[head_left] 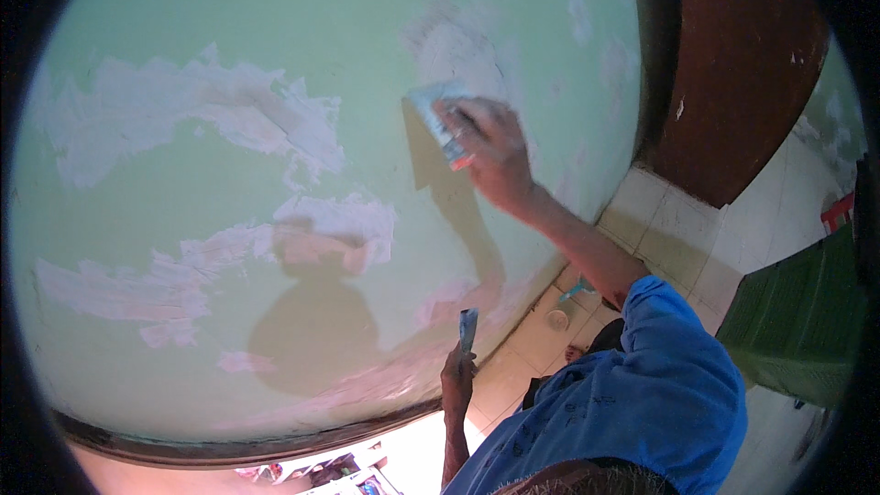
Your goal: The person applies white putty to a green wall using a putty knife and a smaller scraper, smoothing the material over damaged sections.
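Pressing one scraper (442, 119) flat on the green wall (183, 211), we see two hands at work.

Our right hand (486, 151) has its fingers closed over that scraper, on a white patch high on the wall. Our left hand (456, 376), lower near the wall's base, grips a second scraper (467, 328) upright. One brown door (733, 64) stands right of the wall, one green crate (802, 316) beyond.
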### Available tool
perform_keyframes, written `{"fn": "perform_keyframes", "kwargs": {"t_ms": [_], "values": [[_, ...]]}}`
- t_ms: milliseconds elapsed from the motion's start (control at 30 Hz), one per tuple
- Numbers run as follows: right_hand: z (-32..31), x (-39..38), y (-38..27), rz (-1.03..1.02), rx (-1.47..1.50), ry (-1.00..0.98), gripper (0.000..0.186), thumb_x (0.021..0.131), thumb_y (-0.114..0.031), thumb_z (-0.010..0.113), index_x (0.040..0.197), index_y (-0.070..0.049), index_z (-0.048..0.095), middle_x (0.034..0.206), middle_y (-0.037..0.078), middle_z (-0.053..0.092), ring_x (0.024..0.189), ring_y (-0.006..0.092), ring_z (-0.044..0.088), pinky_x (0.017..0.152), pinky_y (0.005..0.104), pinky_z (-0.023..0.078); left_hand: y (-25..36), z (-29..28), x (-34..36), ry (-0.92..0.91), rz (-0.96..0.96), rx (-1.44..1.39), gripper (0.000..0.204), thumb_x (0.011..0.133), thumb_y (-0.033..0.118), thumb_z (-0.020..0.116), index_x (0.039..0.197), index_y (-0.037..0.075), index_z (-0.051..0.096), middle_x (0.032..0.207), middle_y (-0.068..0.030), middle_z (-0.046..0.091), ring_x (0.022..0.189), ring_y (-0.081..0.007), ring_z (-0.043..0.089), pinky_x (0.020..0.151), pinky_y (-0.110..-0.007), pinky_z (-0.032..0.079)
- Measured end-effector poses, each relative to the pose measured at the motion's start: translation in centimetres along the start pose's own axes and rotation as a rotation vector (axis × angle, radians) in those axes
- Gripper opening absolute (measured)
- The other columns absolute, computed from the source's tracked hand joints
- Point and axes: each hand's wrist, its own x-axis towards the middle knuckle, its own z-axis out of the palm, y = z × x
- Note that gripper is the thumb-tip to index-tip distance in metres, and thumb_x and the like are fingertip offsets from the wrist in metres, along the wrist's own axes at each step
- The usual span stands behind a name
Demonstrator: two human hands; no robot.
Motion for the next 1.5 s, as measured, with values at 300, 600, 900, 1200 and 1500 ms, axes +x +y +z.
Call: {"fn": "perform_keyframes", "kwargs": {"t_ms": [300,600,900,1200,1500], "values": [[0.2,5.0,13.6,-0.273,-0.065,-0.038,0.066,0.074,-0.002,0.075,0.136,-0.015,0.058,0.131,0.004,0.053,0.120,0.0289,0.051,0.100,0.0396,0.046,0.3,0.3,-0.4,-0.021,-0.101,0.044,0.040,0.100,0.007,0.048,0.139,0.004,0.052,0.094,-0.0115,0.065,0.072,-0.0166,0.061,0.065,-0.032,0.051],[-1.9,4.5,11.2,0.280,-0.047,0.094,0.065,0.079,0.010,0.061,0.141,-0.011,0.053,0.123,0.013,0.051,0.115,0.0320,0.051,0.096,0.0384,0.046,-0.6,0.5,0.3,-0.059,-0.076,0.013,0.038,0.101,0.011,0.049,0.139,0.005,0.053,0.094,-0.0115,0.065,0.072,-0.0164,0.060,0.065,-0.032,0.051],[2.2,3.3,2.8,-0.045,-0.053,-0.027,0.064,0.075,-0.009,0.072,0.136,-0.007,0.054,0.125,0.012,0.050,0.113,0.0334,0.048,0.095,0.0456,0.042,1.1,0.2,-0.7,-0.030,-0.101,0.007,0.039,0.101,0.010,0.050,0.139,0.005,0.053,0.094,-0.0107,0.065,0.072,-0.0152,0.060,0.065,-0.031,0.050],[-0.8,4.3,6.9,-0.021,-0.089,0.061,0.069,0.070,0.001,0.071,0.136,-0.013,0.057,0.123,0.006,0.055,0.112,0.0272,0.053,0.095,0.0385,0.043,-0.4,0.5,-1.2,-0.016,-0.078,-0.048,0.039,0.100,0.011,0.050,0.138,0.004,0.053,0.092,-0.0098,0.065,0.072,-0.0153,0.060,0.065,-0.031,0.050],[-0.6,-0.8,8.3,-0.135,-0.165,-0.154,0.085,0.059,-0.011,0.082,0.139,-0.020,0.055,0.123,0.002,0.055,0.114,0.0227,0.053,0.095,0.0390,0.044,1.4,0.9,-2.8,-0.017,-0.211,0.044,0.036,0.102,0.014,0.049,0.135,0.002,0.055,0.089,-0.0097,0.065,0.072,-0.0148,0.059,0.065,-0.031,0.050]]}}
